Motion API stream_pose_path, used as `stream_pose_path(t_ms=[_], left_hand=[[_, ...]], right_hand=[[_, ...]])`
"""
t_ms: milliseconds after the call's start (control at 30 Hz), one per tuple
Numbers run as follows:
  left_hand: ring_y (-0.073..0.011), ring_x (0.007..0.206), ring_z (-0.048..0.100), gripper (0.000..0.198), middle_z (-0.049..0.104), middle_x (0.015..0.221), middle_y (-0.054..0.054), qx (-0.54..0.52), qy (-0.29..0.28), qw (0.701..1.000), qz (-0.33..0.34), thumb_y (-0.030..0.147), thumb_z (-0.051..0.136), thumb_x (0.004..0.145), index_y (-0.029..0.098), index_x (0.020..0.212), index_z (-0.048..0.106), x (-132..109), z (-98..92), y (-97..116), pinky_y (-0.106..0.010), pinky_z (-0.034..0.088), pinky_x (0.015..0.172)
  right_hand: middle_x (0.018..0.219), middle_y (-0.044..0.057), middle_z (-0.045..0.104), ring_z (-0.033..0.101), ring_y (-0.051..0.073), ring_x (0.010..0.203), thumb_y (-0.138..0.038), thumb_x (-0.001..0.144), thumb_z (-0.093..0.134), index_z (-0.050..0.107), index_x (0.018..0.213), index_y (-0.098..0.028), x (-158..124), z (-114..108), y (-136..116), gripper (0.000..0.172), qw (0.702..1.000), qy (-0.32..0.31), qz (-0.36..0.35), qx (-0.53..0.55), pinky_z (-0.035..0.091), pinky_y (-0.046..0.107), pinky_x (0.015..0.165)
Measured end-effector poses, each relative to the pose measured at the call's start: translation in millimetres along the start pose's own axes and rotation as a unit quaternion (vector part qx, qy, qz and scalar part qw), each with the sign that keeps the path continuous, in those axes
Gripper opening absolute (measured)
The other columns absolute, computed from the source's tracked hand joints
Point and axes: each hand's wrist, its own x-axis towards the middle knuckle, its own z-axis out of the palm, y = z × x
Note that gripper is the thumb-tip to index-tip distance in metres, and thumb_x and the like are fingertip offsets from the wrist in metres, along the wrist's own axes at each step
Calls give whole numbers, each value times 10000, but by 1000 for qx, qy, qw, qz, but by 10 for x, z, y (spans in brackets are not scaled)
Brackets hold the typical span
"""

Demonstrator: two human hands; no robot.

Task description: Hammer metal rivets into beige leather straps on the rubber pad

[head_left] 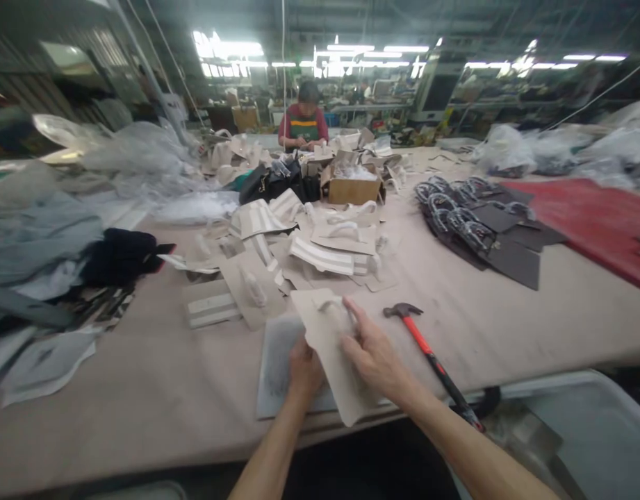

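Strip lights (351, 48) run across the far end of a busy workshop, and a co-worker (305, 125) sits beyond the wide, cloth-covered table (158, 410). At its near edge, a beige panel (327, 354) is held between the two hands, tilted up over a pale flat board (272, 371).

The right hand (369, 351) lies just right of the panel and is the closer one to its handle (330, 303): its index finger reaches the right end of that handle, while its thumb sits lower on the panel's right part, so these fingers look clamped on the piece with a gap between thumb and index. On the opposite side, the left hand (305, 371) is at the panel's left edge; its fingertips are hidden behind the panel, so I cannot tell how tightly they close.

Lengthwise, the panel slants from far left to near right, its handle end pointing far and a little left, its other end coming near the table edge. A hammer (427, 351) to the right lies along a similar slant, head far. Farther off is a heap of similar panels (320, 255).
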Motion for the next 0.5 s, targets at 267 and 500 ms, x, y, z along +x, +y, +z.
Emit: stream_pose_path(t_ms=[267, 500], left_hand=[[-223, 897, 704, 303, 753, 966, -78, -28, 59, 998, -3, 390, 685, 805, 170, 1011, 664, 33, -59, 75, -314, 557, 823], [-188, 838, 686, 284, 741, 919, -79, -85, -22, 996, 7, 358, 729, 773, 151, 955, 657, 198, 259, 374, -281, 538, 789]], right_hand=[[771, 94, 666, 653, 275, 712, -252, 920, 344, 194, 1578, -71, -698, 253, 948, 699, 980, -23, 76, -185, 500, 416, 724], [963, 170, 710, 694, 309, 895, -268, 946, 375, 393, 1450, -75, -664, 320, 897, 540, 977, -28, 72, -198, 499, 403, 770]])
